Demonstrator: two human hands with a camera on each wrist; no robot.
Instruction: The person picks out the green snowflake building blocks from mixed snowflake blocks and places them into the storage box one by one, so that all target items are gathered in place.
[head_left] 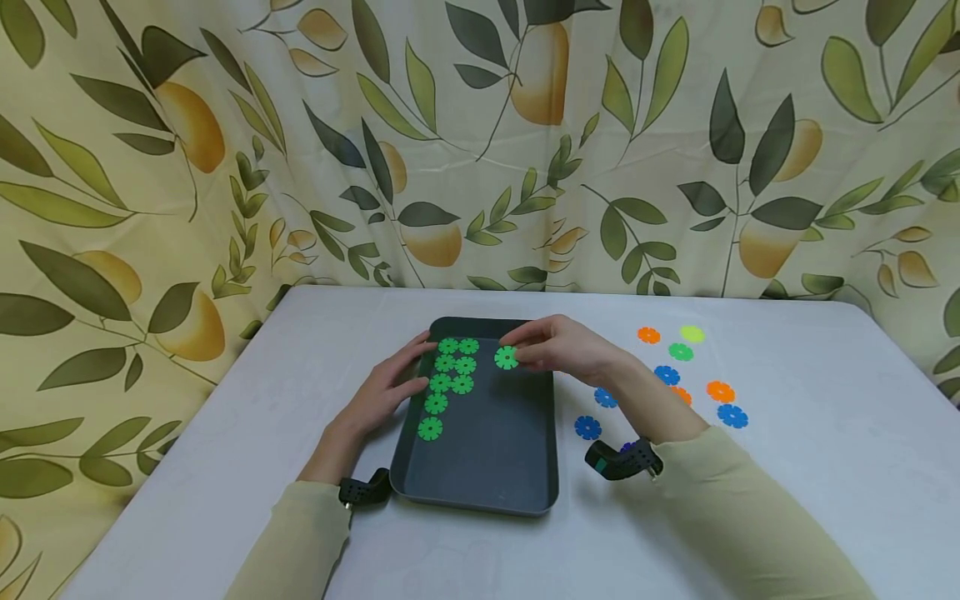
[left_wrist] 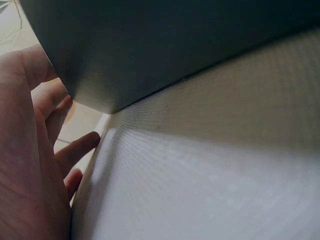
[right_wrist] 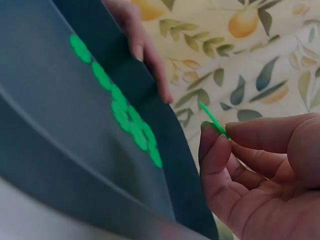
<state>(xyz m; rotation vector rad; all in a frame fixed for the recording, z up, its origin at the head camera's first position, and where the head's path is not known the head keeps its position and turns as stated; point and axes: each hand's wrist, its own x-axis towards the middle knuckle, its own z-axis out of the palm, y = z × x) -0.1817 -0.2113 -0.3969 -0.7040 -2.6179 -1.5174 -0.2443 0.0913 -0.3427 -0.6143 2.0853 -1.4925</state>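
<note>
My right hand (head_left: 562,346) pinches a green notched plastic disc (head_left: 506,357) between thumb and fingertips, above the far right part of a dark grey tray (head_left: 495,450). In the right wrist view the held disc (right_wrist: 214,120) appears edge-on, thin and tilted. Several matching green discs (head_left: 437,403) lie flat in the tray along its left side, two columns at the far end narrowing to one nearer me. My left hand (head_left: 382,387) rests against the tray's left rim, fingers loosely extended; the left wrist view has its fingers (left_wrist: 77,150) beside the tray's outer wall (left_wrist: 150,50).
Right of the tray, loose discs are scattered on the white table (head_left: 810,500): orange (head_left: 721,392), blue (head_left: 732,416), yellow (head_left: 692,334) and another green one (head_left: 681,352). My right forearm covers some of them. Behind the table hangs a leaf-and-fruit patterned curtain (head_left: 480,167).
</note>
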